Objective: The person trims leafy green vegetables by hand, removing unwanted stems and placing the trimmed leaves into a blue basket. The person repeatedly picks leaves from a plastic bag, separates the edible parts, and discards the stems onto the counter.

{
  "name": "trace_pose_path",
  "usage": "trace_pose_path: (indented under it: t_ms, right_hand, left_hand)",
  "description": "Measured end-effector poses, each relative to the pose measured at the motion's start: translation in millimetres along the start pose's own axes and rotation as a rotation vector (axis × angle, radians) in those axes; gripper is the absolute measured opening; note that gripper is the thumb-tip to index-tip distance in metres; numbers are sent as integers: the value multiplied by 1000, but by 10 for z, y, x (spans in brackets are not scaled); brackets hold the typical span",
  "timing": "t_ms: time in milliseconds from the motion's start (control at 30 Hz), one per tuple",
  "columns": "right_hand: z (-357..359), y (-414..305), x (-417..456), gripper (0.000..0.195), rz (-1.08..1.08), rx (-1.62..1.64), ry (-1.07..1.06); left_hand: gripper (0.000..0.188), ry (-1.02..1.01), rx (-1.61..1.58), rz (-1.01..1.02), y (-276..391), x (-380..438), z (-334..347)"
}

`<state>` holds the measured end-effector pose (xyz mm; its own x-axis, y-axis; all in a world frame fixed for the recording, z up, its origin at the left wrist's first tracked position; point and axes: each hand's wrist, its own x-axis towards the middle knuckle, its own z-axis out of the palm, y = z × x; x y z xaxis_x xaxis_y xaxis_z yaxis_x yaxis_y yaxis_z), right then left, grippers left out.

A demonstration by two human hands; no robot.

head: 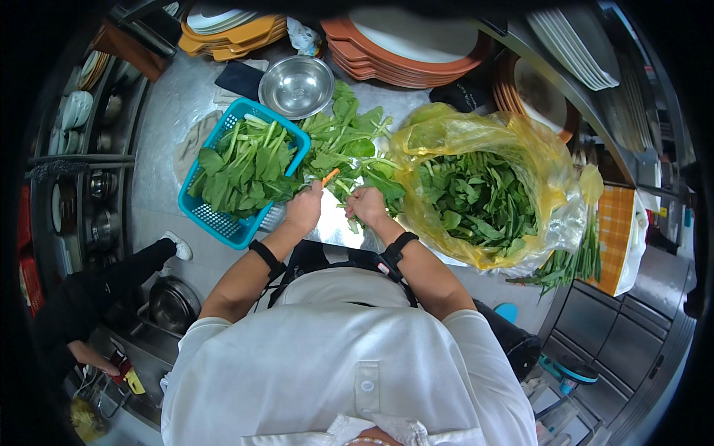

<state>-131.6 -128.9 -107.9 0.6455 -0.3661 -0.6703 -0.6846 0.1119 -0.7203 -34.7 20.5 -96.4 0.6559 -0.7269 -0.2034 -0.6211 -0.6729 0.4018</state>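
My left hand (305,207) is closed around a small orange tool (330,177); only one end sticks out, so its kind is unclear. My right hand (366,205) pinches the stem of a leafy green (382,184), just right of the left hand. Loose leafy greens (348,125) lie spread on the metal worktop beyond both hands. At my left, a teal plastic basket (187,202) holds more greens (245,173), stems pointing away from me. A yellow plastic bag (446,134) at my right gapes wide, with many dark green leaves (479,195) inside.
Behind the greens stands a steel bowl (297,86), near a dark folded cloth (240,81). Stacked plates with orange-brown holders (401,67) line the back. Long green stalks (583,256) hang over the right edge. Another person's arm (92,357) reaches over a counter at lower left.
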Motion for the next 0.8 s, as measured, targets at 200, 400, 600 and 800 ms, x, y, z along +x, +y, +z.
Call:
trace_pose_path:
  t_ms: [200,400,600,800]
  right_hand:
    - [-106,66,71,12,56,233,-174]
    - [-219,8,50,12,138,316,-351]
    - [-293,-12,47,12,157,282,-428]
    - [-286,102,90,16,84,168,-342]
  left_hand:
    - [16,-117,-6,153,86,-137,65]
    - [14,-69,-22,144,75,-28,-65]
    - [7,6,12,74,-22,76,22]
    - [7,-13,80,218,49,-122,46]
